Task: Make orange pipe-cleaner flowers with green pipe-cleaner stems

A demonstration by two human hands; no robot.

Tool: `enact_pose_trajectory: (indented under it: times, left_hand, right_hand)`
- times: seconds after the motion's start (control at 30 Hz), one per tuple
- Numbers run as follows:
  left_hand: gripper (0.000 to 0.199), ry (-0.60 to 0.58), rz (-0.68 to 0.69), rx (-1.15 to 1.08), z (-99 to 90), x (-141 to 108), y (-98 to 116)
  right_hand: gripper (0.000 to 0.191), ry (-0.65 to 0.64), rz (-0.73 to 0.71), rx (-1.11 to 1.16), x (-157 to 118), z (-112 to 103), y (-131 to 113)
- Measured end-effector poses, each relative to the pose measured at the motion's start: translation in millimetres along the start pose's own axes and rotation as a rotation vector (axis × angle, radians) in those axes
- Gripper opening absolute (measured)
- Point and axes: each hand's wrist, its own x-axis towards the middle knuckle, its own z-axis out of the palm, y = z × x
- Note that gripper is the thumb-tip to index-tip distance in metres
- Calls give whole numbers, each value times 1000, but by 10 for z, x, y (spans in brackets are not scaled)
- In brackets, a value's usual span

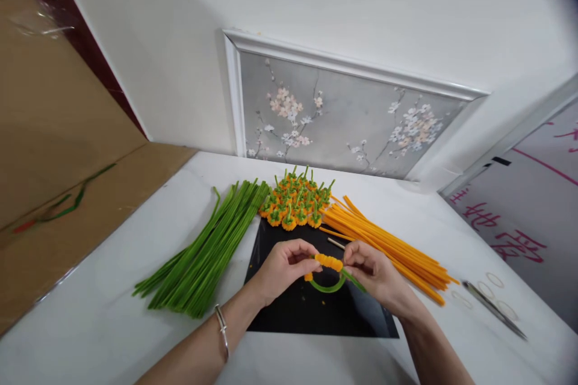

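Observation:
Above the black mat (289, 313) my two hands hold an orange pipe cleaner coil (329, 262) between them. My left hand (286, 267) pinches the coil's left end with thumb and index finger. At its right end, my right hand (372, 274) has its fingers closed on a green pipe cleaner (327, 289), which curves in a loop below the coil. A small orange piece shows just under my left fingertips. What lies inside the right fingers is partly hidden. Beside the right fingers, a thin pale stick (335, 243) lies on the mat.
Finished orange-and-green pipe cleaner pumpkins (295, 201) sit bunched behind the mat. Green pipe cleaners (208, 252) lie in a bundle at left, orange pipe cleaners (388, 243) at right. Tweezers (494, 310) and several clear rings (495, 280) rest at far right. A panelled wall stands behind.

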Motion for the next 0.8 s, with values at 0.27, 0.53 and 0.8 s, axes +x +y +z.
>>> enact_pose_trajectory:
  times: [0.27,0.53,0.8]
  left_hand:
    - [15,-96,-24,94,54,4,-41]
    - [29,252,-20,-45,70,48,-32]
    - [32,11,-230,-395,78,10,-12]
  right_hand:
    - [3,-69,-47,-199,-7,52,-28]
    - [9,248,-334,-579,-4,202,-80]
    - [15,264,-480,-540,22,320,-135]
